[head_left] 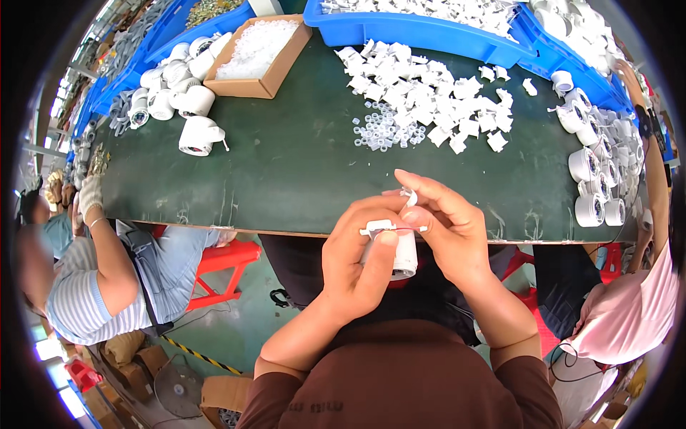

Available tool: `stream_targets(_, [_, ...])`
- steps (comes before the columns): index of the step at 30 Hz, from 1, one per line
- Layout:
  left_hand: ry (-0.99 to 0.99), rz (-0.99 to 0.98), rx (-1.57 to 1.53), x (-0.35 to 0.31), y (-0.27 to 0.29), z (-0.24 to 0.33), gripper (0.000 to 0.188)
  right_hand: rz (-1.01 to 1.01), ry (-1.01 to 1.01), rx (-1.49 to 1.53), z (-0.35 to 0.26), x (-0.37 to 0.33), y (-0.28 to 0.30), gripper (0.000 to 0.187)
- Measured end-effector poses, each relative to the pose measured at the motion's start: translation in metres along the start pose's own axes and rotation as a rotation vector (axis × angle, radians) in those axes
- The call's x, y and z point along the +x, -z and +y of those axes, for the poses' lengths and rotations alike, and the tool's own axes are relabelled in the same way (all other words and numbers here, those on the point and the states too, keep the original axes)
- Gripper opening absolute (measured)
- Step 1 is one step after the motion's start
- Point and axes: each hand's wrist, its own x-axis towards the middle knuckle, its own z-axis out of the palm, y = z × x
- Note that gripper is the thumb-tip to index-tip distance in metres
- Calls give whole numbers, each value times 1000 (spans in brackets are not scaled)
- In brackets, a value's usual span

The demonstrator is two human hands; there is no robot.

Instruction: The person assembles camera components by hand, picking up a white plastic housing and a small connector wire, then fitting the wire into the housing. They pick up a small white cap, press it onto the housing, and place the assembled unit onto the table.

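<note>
Over the table's near edge, my left hand (350, 261) is closed round a white cylindrical camera-like housing (405, 256), its thumb pressed near the top. A thin wire with a small white connector (377, 226) lies across the housing beside that thumb. My right hand (457, 232) is on the other side, thumb and fingers closed on a small white plastic piece (409, 196) just above the housing. Fingers partly cover both the piece and the housing's top. Farther out on the table lie a pile of white plastic clips (421, 86) and several short clear tube rings (386, 129).
The green table (286, 164) carries a cardboard box (268, 82) of clear parts, finished-looking white housings (199, 136) at left and more housings (589, 168) at right. Blue bins (429, 41) line the back. Co-workers sit at left (107, 286) and right (629, 307).
</note>
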Motion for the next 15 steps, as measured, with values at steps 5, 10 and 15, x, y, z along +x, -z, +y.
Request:
stream_targets(5, [36,78,-50,1,6,-1,17,-61,67,-113,-1,1,0,37])
stream_targets(10, [48,218,322,4,18,-8,14,-25,-10,-61,-16,-6,-2,40])
stream_targets(15, [-106,169,554,10,13,-8,23,-30,90,-220,-10,-2,-19,38])
